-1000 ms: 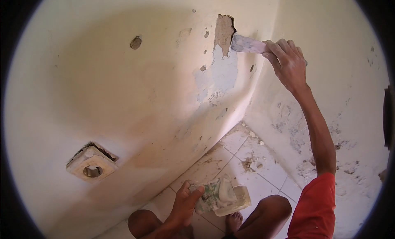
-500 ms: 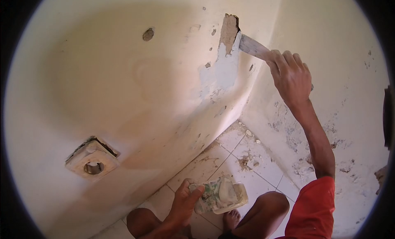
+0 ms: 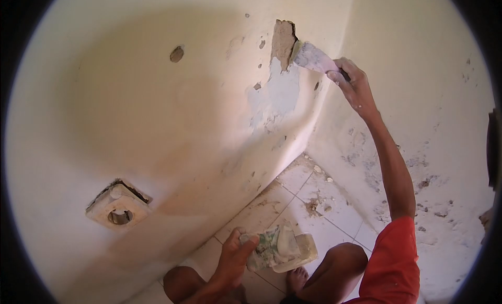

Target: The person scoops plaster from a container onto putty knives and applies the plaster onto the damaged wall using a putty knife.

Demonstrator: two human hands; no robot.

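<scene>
My right hand (image 3: 354,84) is closed around a putty knife (image 3: 314,59), its broad blade smeared with whitish filler. The blade's tip is at the right edge of a bare brown patch (image 3: 283,40) in the wall. Just below that patch, pale grey filler (image 3: 285,89) covers the wall. Low in front of me, my left hand (image 3: 235,257) grips a small plastic tub (image 3: 308,250). Filler is caked on a flat, green-stained piece (image 3: 265,249) lying across the tub; I cannot make out what that piece is.
A loose square wall socket (image 3: 125,207) sits in a cutout at left. A round hole (image 3: 177,54) and several chips mark the wall. Crumbs of debris (image 3: 314,206) lie on the white floor tiles (image 3: 340,228). The right wall (image 3: 418,121) is pitted. My knees flank the tub.
My right hand has turned, and the knife now shows its blade's broad face instead of a narrower side. The tub in my left hand has barely moved. The view has shifted slightly.
</scene>
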